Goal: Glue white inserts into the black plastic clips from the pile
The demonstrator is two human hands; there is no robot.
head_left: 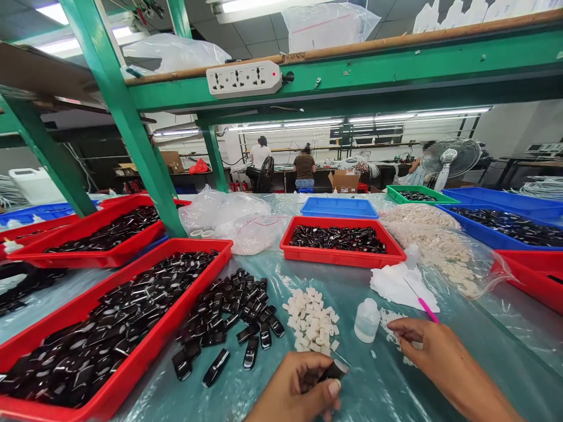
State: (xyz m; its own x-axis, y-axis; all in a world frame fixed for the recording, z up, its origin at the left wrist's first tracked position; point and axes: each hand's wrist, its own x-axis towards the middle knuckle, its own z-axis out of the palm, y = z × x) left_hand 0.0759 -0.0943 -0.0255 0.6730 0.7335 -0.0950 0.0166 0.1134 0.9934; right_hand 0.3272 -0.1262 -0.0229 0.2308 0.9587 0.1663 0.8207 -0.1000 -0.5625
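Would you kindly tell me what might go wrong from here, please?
The translucent bottle stands close to the right hand, so a sideways sweep might tip it. The tiny white pieces beside that hand could scatter if brushed. The pink-handled tool lies with its thin shaft exposed, which might prick a careless finger.

a green shelf frame (373,76) stands before a pale wall (505,124) under ceiling lights (250,6).
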